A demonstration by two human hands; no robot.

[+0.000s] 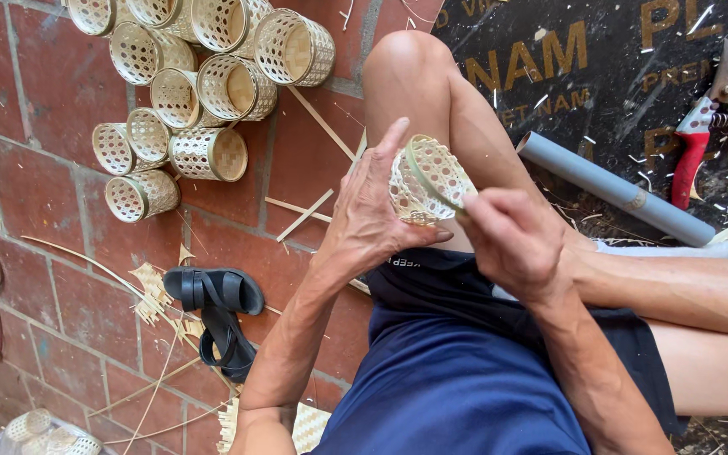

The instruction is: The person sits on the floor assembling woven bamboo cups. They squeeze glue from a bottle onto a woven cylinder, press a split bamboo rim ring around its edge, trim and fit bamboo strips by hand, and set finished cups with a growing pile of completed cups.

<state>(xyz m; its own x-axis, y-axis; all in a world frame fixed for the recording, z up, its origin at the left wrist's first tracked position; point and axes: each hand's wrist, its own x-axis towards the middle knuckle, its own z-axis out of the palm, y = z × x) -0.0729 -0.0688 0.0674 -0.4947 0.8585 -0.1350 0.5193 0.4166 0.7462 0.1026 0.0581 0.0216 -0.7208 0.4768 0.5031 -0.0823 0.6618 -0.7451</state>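
red brick floor [44, 211] | woven baskets [204, 84] | black sandals [216, 312] | bamboo strips [305, 215]

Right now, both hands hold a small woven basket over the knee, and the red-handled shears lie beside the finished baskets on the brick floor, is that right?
Not quite: in the head view the red-handled shears lie on the dark board by the grey pipe, away from the finished baskets. Both hands do hold the small woven basket.

Finished woven baskets [200, 80], black sandals [216, 316], grey pipe [612, 187], red-handled shears [722, 118].
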